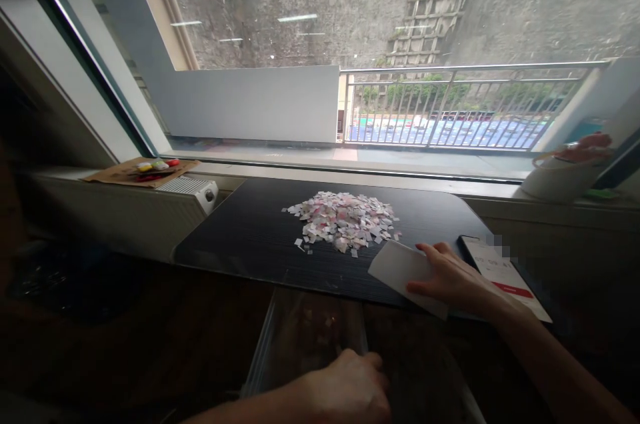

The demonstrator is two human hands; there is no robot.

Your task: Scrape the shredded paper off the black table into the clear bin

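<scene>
On the dark tabletop [235,237] lies a loose heap of small cut paper pieces [345,217], mostly white with some pink. My right hand [445,277] grips a white sheet of paper [397,265] at the table's front edge, just right of the heap, thumb and fingers on it. Below that edge, my left hand [350,387] is closed, its fingertips turned away and partly hidden. Around it is something clear, like a plastic bag or bin [310,324], with a few bits inside. What the left fingers hold cannot be made out.
A phone [505,271] showing a timer lies at the table's right edge. Left of the table, a radiator [193,189] carries brown paper [117,173] with small coloured items. A window [300,104] rises behind; a pale pot [560,177] stands on the sill at right.
</scene>
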